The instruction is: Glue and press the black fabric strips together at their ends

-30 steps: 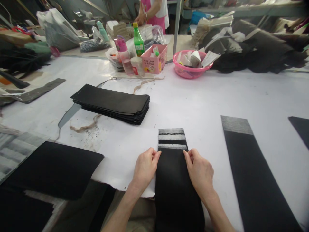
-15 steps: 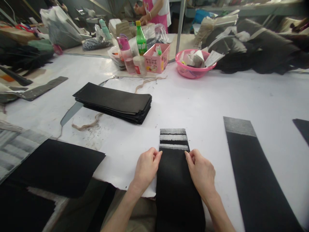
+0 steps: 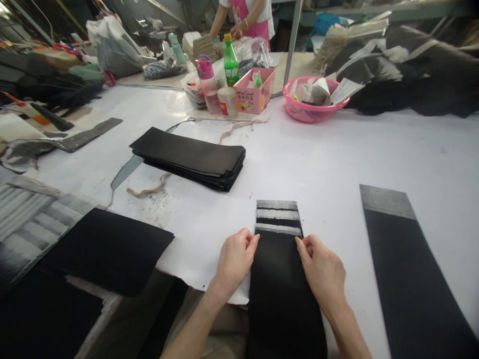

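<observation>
A narrow black strip (image 3: 282,279) lies on the white table (image 3: 329,164) in front of me, overlapping other strips whose grey-white ends (image 3: 277,217) show beyond it. My left hand (image 3: 235,262) pinches the strip's left edge near its far end, fingers curled. On the right edge, my right hand (image 3: 324,271) pinches it the same way. A stack of black strips (image 3: 189,157) rests further back to the left.
A long black strip with a grey end (image 3: 407,269) lies to the right. Black sheets (image 3: 105,249) cover the near left. At the back stand a pink basin (image 3: 312,99), a pink box (image 3: 256,89), a green bottle (image 3: 231,61), and a person in a pink apron (image 3: 249,17).
My hands hold the strip just as before. The view has shifted, so everything on the table sits slightly further right in the picture.
</observation>
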A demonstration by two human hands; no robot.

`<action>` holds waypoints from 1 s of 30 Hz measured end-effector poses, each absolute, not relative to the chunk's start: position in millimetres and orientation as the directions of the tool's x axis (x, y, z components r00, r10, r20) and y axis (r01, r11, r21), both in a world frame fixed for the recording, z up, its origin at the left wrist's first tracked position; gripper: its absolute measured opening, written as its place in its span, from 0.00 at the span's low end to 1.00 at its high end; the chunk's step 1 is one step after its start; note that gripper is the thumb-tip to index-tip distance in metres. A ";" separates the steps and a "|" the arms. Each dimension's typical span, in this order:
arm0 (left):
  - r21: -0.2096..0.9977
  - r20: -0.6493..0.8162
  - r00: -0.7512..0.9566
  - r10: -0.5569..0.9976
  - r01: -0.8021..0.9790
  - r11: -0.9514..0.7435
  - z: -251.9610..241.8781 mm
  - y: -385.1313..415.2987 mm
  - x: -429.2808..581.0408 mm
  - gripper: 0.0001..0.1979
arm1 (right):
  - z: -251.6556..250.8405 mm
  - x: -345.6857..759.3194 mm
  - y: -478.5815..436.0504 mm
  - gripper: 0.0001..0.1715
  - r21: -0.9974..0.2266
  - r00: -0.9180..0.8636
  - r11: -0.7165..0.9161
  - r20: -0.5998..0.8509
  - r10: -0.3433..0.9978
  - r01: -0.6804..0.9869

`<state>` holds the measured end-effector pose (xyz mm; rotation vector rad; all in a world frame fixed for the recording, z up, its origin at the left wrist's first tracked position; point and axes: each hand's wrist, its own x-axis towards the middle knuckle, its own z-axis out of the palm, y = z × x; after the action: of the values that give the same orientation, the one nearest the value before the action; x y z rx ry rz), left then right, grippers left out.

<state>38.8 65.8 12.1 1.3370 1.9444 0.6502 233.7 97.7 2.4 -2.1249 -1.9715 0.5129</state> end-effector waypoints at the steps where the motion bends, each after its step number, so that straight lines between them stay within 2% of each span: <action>1: 0.723 -0.252 -0.242 0.937 0.597 0.348 12.1 66.0 38.9 0.16 | 2.4 233.6 97.8 0.16 -0.374 0.052 -0.093 -0.119 0.992 0.923; 30: 0.718 -0.298 -0.239 0.924 0.582 0.382 12.1 66.1 39.7 0.17 | 6.6 233.1 99.2 0.17 -0.381 0.065 -0.131 -0.182 0.981 0.915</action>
<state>39.7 66.1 12.1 1.2947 1.9354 0.6155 233.1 99.2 6.6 -2.1655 -1.9531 0.5962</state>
